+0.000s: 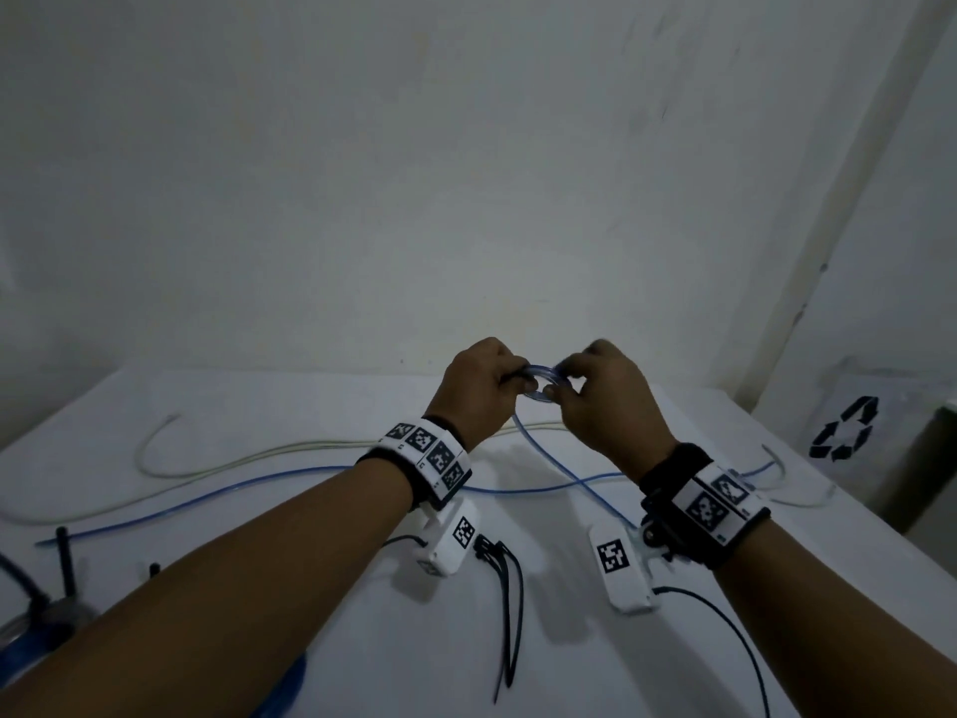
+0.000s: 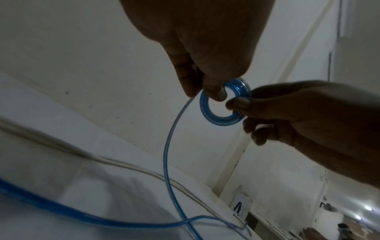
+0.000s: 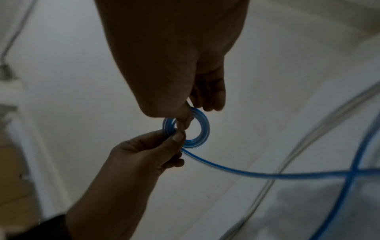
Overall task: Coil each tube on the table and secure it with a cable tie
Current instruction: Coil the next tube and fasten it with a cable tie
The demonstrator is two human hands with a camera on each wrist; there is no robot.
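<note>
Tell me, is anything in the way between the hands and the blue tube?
Nothing visible is. The left hand and right hand both already pinch the small coil of translucent blue plastic tube, lifted above the white table. The black cable ties lie unused nearer the person.

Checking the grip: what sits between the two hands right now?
A small coil of blue tube, pinched by the left hand on one side and the right hand on the other; the left wrist view shows it best.
</note>
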